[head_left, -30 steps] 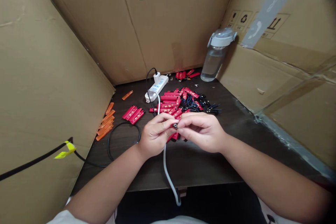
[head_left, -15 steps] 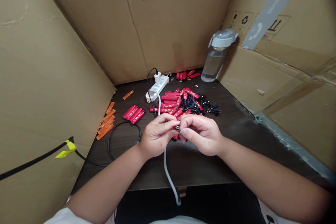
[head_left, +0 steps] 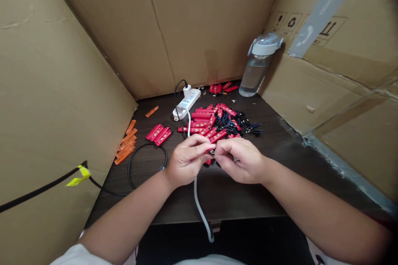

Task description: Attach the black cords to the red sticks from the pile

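Observation:
Just in front of the pile, my left hand pinches a small red lighter between thumb and fingers. Its black end with a round metal part faces me; most of its body is hidden by the fingers. Right beside that end, my right hand is closed in a pinch, and whatever sits between its fingertips cannot be made out. Behind both hands lies a heap of red lighters with gold print. Mixed into its right side are black parts with blue wires.
Several red lighters lie in a row at left, near orange strips. A white power strip with cables stands behind. More red pieces and a water bottle are at the back. Cardboard walls surround the dark table.
My right fingertips have shifted slightly and curled closer together at the lighter's end, uncovering a little more of it. My left hand stays nearly still, keeping its hold.

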### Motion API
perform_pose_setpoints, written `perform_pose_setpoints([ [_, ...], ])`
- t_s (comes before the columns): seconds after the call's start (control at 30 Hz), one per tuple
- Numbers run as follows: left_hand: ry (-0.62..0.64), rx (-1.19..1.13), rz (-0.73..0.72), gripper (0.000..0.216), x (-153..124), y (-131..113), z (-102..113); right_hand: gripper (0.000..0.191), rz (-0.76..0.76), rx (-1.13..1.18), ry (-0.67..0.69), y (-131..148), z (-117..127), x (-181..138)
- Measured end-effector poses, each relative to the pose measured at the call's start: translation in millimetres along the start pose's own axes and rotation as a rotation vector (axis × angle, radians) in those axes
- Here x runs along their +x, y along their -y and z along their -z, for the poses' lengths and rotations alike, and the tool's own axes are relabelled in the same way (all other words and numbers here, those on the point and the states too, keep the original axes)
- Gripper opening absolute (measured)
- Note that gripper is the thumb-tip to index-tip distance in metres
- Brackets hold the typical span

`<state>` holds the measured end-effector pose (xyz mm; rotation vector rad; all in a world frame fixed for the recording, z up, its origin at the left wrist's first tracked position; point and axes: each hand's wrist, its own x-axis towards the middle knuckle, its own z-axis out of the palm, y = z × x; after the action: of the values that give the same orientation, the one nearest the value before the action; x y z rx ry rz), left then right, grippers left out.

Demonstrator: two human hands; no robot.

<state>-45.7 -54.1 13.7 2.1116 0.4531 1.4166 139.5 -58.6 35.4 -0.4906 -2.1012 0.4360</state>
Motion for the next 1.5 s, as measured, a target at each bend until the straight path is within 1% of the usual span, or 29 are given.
perform_pose_setpoints([
  [0.2, -0.015, 0.046, -0.008, 0.04, 0, 1, 0, 0.01, -0.069, 0.022, 0.0, 2, -2, -1],
  [0.37, -0.032, 0.05, 0.008, 0.037, 0, 1, -1, 0.007, -0.218, 0.162, -0.005, 3, -3, -3],
  [0.43, -0.039, 0.023, 0.026, 0.035, 0, 1, -1, 0.009, -0.251, 0.196, -0.024, 4, -3, -3],
  [0.67, -0.073, -0.044, 0.138, 0.026, 0, -1, -4, 0.009, -0.245, 0.083, -0.06, 4, -7, -3],
  [0.9, -0.054, -0.024, 0.16, 0.026, -1, -2, -3, 0.009, -0.304, 0.123, -0.107, 5, -11, -3],
  [1.1, -0.04, -0.02, 0.194, 0.024, -1, -1, -3, 0.008, -0.297, 0.116, -0.119, 5, -11, -3],
  [1.3, -0.031, 0.018, 0.208, 0.021, 0, -1, -1, 0.009, -0.358, 0.165, -0.132, 6, -14, -3],
  [1.5, -0.023, 0.017, 0.233, 0.02, 1, -4, -2, 0.012, -0.452, 0.319, -0.148, 7, -16, -2],
])
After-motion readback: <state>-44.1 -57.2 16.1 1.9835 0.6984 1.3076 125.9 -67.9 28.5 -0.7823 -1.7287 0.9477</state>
